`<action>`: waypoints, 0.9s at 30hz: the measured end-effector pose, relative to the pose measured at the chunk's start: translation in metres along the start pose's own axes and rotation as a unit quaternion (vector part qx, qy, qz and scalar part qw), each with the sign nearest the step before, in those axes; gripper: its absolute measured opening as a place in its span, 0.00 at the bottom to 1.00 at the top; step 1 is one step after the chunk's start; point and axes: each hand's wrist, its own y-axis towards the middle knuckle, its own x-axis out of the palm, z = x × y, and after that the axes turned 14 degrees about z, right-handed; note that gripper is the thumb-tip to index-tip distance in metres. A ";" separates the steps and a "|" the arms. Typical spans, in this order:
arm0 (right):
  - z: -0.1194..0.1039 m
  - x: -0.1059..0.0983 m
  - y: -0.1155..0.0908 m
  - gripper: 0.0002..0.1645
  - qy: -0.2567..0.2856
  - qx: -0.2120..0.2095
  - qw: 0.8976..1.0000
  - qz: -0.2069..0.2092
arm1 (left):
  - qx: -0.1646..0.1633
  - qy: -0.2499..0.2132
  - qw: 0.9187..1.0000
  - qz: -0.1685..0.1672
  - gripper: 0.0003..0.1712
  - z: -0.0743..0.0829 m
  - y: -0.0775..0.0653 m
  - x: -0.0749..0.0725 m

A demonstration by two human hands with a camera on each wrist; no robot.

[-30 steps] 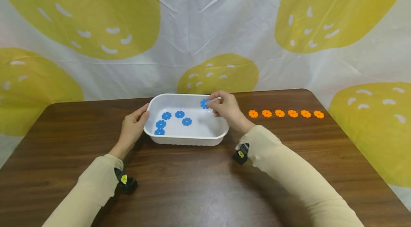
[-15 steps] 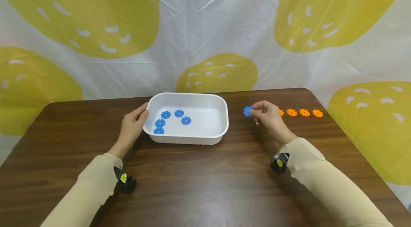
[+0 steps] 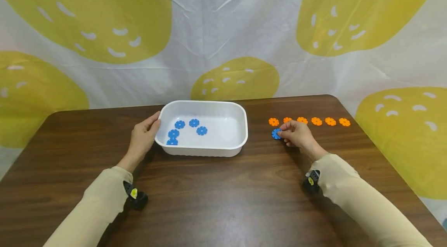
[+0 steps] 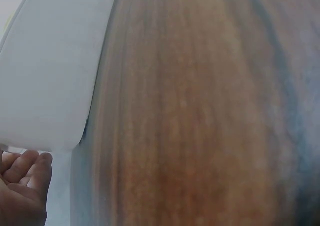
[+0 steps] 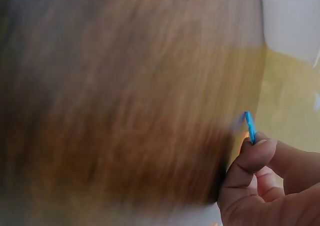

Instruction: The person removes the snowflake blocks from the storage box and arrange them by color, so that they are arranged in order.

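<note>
My right hand (image 3: 297, 135) pinches a blue notched disc (image 3: 276, 134), a flower-shaped plastic piece, between thumb and fingers, just in front of the left end of a row of orange discs (image 3: 316, 121). Edge-on, the same blue disc (image 5: 250, 127) shows in the right wrist view. Part of the orange row is hidden behind that hand. My left hand (image 3: 144, 135) holds the left end of a white plastic tub (image 3: 201, 151) by its rim. Several blue discs (image 3: 201, 130) lie inside, toward the tub's left half.
The brown wooden table (image 3: 216, 200) runs back to a white curtain (image 3: 223, 26) printed with large yellow fruit. The orange row stretches toward the table's right edge.
My right hand has carried the blue disc out of the tub to the right, past its rim, then lowered it toward me in front of the orange row. The left hand stays on the tub.
</note>
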 end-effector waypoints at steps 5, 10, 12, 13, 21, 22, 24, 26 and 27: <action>0.001 0.001 0.001 0.13 -0.029 -0.020 0.999 0.011 | 0.002 0.000 1.000 0.000 0.25 0.000 0.000 0.000; 0.002 0.001 0.000 0.12 -0.044 -0.029 0.998 0.022 | 0.002 -0.003 1.000 -0.001 0.25 0.000 0.000 0.000; 0.002 0.002 -0.001 0.12 -0.046 -0.028 0.998 0.025 | 0.002 -0.002 1.000 -0.002 0.25 -0.001 0.000 0.000; 0.002 0.002 -0.001 0.12 -0.047 -0.027 0.998 0.026 | 0.003 -0.002 1.000 -0.003 0.25 -0.001 0.000 -0.001; 0.001 0.003 -0.003 0.12 -0.068 -0.032 0.996 0.037 | 0.001 -0.003 1.000 -0.007 0.25 -0.002 -0.001 -0.001; 0.001 0.003 -0.003 0.12 -0.073 -0.034 0.996 0.038 | 0.002 -0.003 1.000 -0.006 0.25 -0.002 -0.001 -0.001; 0.000 0.003 -0.003 0.12 -0.081 -0.038 0.995 0.039 | 0.003 -0.003 1.000 -0.005 0.25 -0.001 -0.001 -0.001; 0.000 0.003 -0.003 0.12 -0.086 -0.041 0.995 0.040 | 0.003 -0.004 1.000 -0.004 0.25 -0.001 -0.001 -0.001; 0.000 0.003 -0.003 0.12 -0.087 -0.041 0.995 0.040 | 0.003 -0.004 1.000 -0.004 0.25 -0.001 -0.001 -0.001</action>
